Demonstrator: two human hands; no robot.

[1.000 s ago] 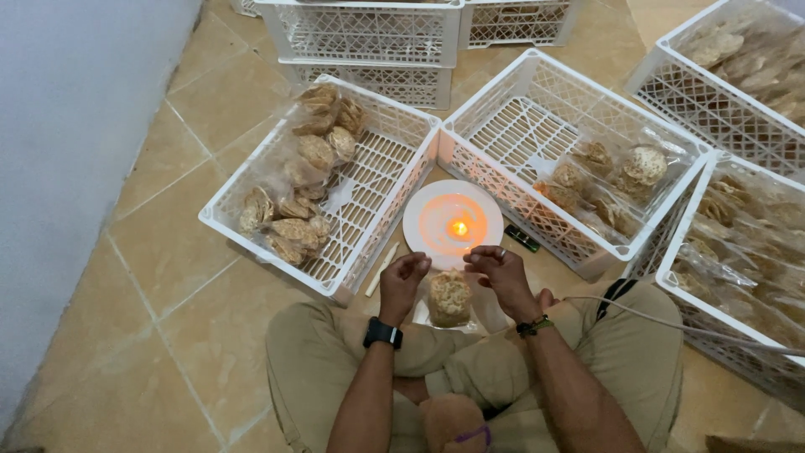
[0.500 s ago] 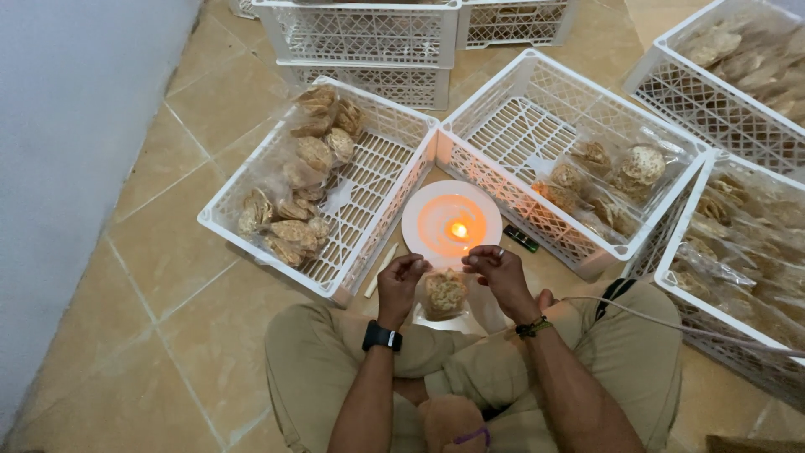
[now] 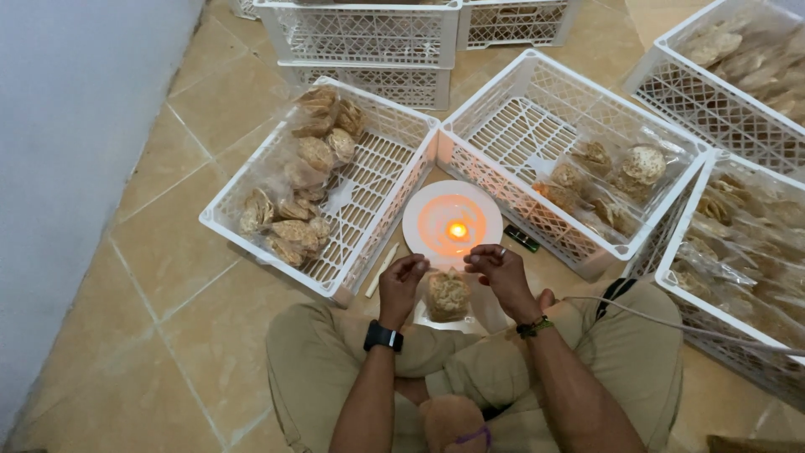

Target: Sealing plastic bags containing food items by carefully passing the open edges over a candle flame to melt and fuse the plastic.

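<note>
Cracker bag [image 3: 448, 295]: held at its top between both hands, at 6 o'clock of the white plate [image 3: 432, 201].
Change: bag top now raised nearer the candle flame [image 3: 457, 229].
Left hand [image 3: 402, 281]: pinching the bag's left corner.
Right hand [image 3: 500, 270]: pinching the right corner.
Meaning: sealing appears under way.

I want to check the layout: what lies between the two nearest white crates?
In the head view, a white plate holding a lit candle flame lies there.

A clear plastic bag of pale, round crackers [image 3: 448, 295] is hanging upright (its top edge stretched level) just beside a small candle flame [image 3: 458, 229] glowing on a white plate [image 3: 428, 210].
</note>
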